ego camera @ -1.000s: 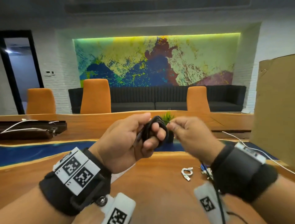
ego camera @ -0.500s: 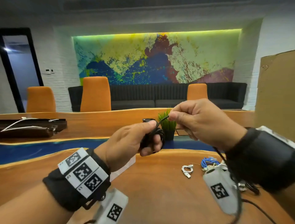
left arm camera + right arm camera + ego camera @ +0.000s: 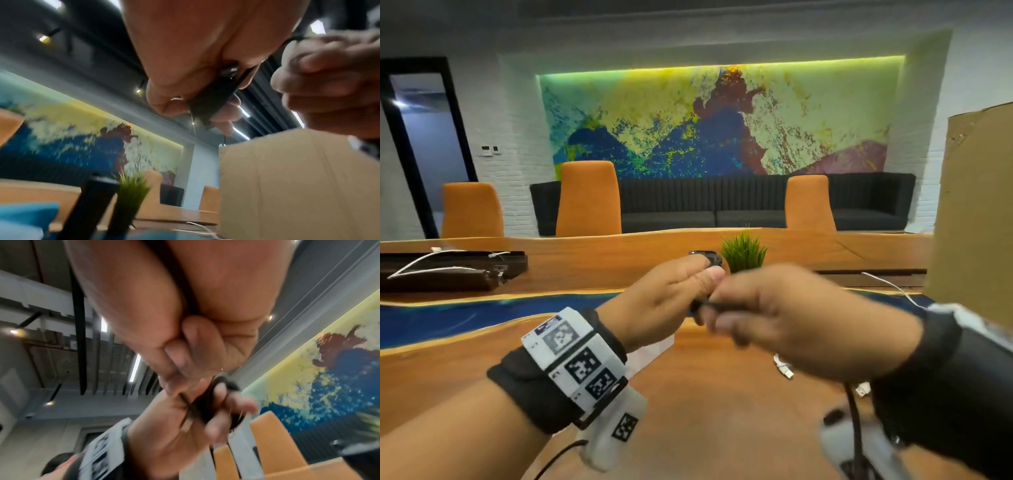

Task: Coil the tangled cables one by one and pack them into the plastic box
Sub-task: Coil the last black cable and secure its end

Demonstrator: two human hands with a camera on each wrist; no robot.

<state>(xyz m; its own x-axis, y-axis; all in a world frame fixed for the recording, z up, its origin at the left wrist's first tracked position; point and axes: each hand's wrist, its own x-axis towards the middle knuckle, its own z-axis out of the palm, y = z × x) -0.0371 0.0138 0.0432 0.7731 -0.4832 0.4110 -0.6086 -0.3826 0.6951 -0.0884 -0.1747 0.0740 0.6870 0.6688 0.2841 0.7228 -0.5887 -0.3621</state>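
1. The tabletop (image 3: 705, 411) is wood with a blue band across it. A cardboard box (image 3: 976, 212) stands at the right edge, and a small green plant (image 3: 743, 251) sits beyond the hands.
2. No plastic box can be told for certain in any view, so packing is judged to be some way off.
3. The left hand (image 3: 664, 301) is raised over the tabletop. Its fingers are curled round a small black coil (image 3: 207, 404), with loops threaded between them in the right wrist view.
4. The right hand (image 3: 808, 322) is just beside the left, blurred, its fingers pinching the coil's loose black tail (image 3: 709, 303).
5. White cables (image 3: 784, 368) lie loose on the tabletop under the right hand, judged still to be coiled.
6. Risks from here, as judgement:
   - Too sharp a pull on the tail could drag loops off the left fingers and spring the coil open.
   - A slackened pinch would let the tail slip, leaving the last wrap loose.
   - Loops wound over the fingers may snag when the coil is slid off.
   - The dark lead hanging below the right wrist could catch the white cables and drag them.
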